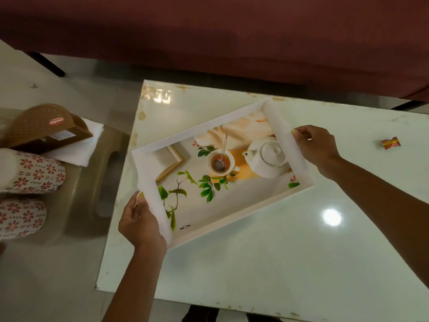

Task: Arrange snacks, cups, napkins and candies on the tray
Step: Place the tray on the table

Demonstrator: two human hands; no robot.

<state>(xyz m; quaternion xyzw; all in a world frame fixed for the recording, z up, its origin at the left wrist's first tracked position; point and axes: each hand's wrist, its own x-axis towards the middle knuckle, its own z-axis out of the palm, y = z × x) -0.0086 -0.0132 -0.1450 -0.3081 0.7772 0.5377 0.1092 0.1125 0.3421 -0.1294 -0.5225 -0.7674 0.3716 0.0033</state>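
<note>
A white rectangular tray (204, 133) with a printed picture of a teapot, a teacup and leaves lies skewed on the white table. My left hand (139, 221) grips its near-left short side. My right hand (315, 145) grips the far-right short side. Nothing lies inside the tray. One wrapped red and yellow candy (390, 143) rests on the table to the right of my right hand. Off to the left, on a low glass surface, stand two white cups with red flower prints (34, 173), a brown snack box (44, 126) and folded white napkins (79, 147) beneath the box.
The white table (278, 252) has worn edges and a bright lamp reflection near its middle. A dark red sofa (232, 31) runs along the far side. The glass side table (88, 182) sits lower, left of the white table.
</note>
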